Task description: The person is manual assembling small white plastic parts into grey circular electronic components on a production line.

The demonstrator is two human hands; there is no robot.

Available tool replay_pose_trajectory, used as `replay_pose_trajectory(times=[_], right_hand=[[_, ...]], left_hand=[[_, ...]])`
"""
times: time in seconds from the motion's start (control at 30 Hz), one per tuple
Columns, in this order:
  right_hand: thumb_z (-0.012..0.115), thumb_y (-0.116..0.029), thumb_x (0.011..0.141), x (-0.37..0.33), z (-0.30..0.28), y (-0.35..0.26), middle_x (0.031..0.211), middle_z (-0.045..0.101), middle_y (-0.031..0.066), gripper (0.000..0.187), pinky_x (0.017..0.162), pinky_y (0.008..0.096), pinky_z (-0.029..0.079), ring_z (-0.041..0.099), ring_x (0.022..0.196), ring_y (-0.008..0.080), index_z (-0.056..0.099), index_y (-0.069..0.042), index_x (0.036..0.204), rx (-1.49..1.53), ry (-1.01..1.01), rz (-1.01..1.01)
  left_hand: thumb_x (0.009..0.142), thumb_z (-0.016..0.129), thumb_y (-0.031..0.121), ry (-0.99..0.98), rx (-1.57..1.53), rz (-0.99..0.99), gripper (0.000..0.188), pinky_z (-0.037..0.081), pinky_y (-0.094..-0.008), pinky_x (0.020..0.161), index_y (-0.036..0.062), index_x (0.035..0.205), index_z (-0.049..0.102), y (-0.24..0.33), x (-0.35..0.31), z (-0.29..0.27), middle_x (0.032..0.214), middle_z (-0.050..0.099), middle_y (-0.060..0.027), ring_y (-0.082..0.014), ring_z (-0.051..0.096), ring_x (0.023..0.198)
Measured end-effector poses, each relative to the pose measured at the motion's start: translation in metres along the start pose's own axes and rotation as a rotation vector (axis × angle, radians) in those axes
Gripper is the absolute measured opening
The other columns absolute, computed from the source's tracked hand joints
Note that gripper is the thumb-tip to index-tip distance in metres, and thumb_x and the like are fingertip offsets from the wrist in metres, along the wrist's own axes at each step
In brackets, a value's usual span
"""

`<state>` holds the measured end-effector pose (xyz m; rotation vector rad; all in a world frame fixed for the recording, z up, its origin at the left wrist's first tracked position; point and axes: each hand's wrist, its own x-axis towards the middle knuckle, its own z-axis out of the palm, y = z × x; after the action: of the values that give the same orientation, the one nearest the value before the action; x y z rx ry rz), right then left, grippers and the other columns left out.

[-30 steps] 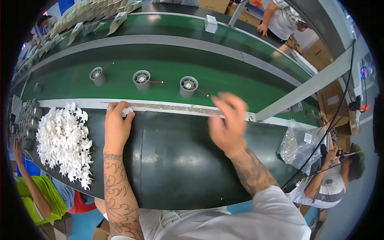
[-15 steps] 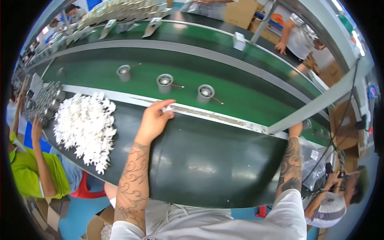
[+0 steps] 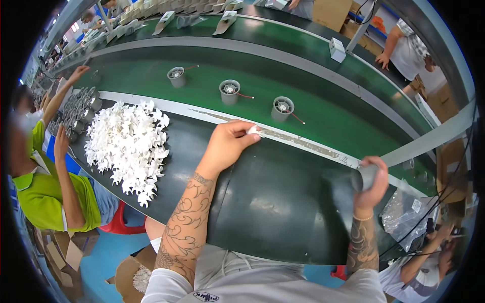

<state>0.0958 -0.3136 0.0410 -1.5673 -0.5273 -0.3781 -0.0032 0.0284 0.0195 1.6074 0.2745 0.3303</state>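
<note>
My left hand (image 3: 228, 145) pinches a small white plastic piece (image 3: 254, 131) above the white rail along the near side of the belt. It resembles the finned pieces in the white pile (image 3: 126, 146) to its left. My right hand (image 3: 375, 188) is wrapped around a grey cylindrical housing (image 3: 365, 178) over the right end of the dark work surface, slightly blurred. On the green belt beyond stand three grey housings (image 3: 176, 77), (image 3: 230, 92), (image 3: 282, 108), each with a round part inside and a thin red wire.
A metal post (image 3: 429, 135) slants up beside my right hand, with a clear plastic bag (image 3: 402, 214) below it. Dark-grey wired parts (image 3: 81, 113) are heaped at the far left, near a co-worker in a green shirt (image 3: 55, 187). A white box (image 3: 337, 50) stands on the farther belt.
My right hand has come back from beyond the post and now holds a grey housing. My left hand, still pinching the white piece, appears farther right; the whole view has also shifted.
</note>
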Motion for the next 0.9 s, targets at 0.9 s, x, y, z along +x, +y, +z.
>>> replay_pose_trajectory(times=[0.9], right_hand=[[0.037,-0.042,0.103,-0.003,0.153,0.013,0.071,0.057,0.0029,0.043,0.031,0.0201,0.028,0.044,0.043,0.0060,0.058,-0.005,0.105,0.480,-0.547,0.907]], left_hand=[[0.078,0.076,-0.005,-0.135,0.036,0.250,0.011,0.060,-0.0273,0.076,-0.0051,0.083,0.066,-0.006,-0.015,0.040,0.114,0.066,-0.0137,-0.0165,0.069,0.091]])
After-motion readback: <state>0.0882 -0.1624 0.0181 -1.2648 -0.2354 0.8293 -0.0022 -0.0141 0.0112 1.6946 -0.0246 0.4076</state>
